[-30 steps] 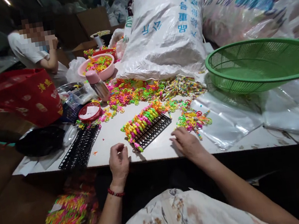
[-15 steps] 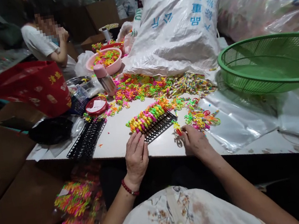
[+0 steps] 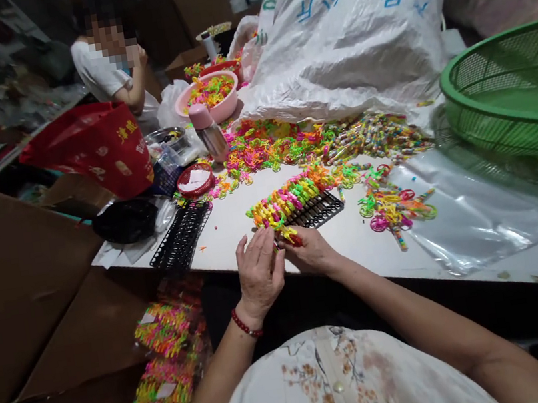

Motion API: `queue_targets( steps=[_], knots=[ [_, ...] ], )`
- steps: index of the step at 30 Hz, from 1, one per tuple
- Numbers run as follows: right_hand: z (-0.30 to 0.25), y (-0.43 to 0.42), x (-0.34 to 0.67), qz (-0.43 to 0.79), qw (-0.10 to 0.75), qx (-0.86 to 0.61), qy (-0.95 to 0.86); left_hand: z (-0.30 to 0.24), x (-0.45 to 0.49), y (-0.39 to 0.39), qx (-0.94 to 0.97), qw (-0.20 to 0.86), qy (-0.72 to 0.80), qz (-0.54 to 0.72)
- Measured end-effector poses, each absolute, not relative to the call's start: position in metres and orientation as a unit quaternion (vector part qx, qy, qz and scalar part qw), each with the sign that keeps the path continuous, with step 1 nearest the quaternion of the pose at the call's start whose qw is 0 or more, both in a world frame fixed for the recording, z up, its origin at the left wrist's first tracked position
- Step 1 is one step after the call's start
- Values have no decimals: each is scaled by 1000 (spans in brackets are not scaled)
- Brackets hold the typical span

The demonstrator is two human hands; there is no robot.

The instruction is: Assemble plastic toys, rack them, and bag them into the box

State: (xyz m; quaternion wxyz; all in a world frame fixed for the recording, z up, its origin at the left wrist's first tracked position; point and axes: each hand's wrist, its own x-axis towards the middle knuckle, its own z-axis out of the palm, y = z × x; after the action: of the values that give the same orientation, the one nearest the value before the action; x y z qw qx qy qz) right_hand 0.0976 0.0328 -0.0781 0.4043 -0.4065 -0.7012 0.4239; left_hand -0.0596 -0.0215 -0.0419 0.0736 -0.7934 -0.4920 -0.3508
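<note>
Tabletop (image 3: 228,217) holds bright plastic pieces (image 3: 266,150) beside 1 white sack (image 3: 351,41).

One left hand (image 3: 261,266) and one right hand (image 3: 310,249), both bare. One black rack (image 3: 321,210); black strips (image 3: 180,235) overlapping too closely to count. One pink-lidded flask (image 3: 212,139), one pink basin (image 3: 225,109), one large green basket (image 3: 507,140), one red bag (image 3: 99,149), one beaded bracelet (image 3: 246,325), one white-shirted co-worker (image 3: 100,72). At least three filled packs (image 3: 171,327). Loose colourful pieces (image 3: 268,147) beyond counting.

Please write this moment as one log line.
left hand: at black rack; right hand: holding yellow-and-red piece; loose pieces: right of rack
</note>
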Motion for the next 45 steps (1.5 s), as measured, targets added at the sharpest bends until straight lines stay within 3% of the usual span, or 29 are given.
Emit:
queue_targets(
  steps=[5, 16, 24, 30, 34, 37, 45],
  knots=[
    [-85, 33, 92, 365, 401, -372, -753, -43, -58, -21, -792, 74, -490, -355],
    [-78, 40, 98, 300, 295, -367, -830, -38, -66, -13, -817, 53, -469, -332],
    [-84, 43, 92, 274, 319, -368, -829, -38, -66, -8, -868, 61, -436, -231],
    [-67, 7, 164, 189, 337, -524, -759, -35, -64, -9, -871, 75, -420, -244],
    [-60, -19, 241, 5, 268, -654, -708, -37, -64, -9, -867, 74, -413, -269],
    [-55, -24, 279, -66, 222, -702, -674, -41, -64, -6, -863, 71, -410, -287],
    [-56, 12, 304, -45, 148, -691, -706, -42, -63, -4, -870, 48, -397, -287]
  ],
)
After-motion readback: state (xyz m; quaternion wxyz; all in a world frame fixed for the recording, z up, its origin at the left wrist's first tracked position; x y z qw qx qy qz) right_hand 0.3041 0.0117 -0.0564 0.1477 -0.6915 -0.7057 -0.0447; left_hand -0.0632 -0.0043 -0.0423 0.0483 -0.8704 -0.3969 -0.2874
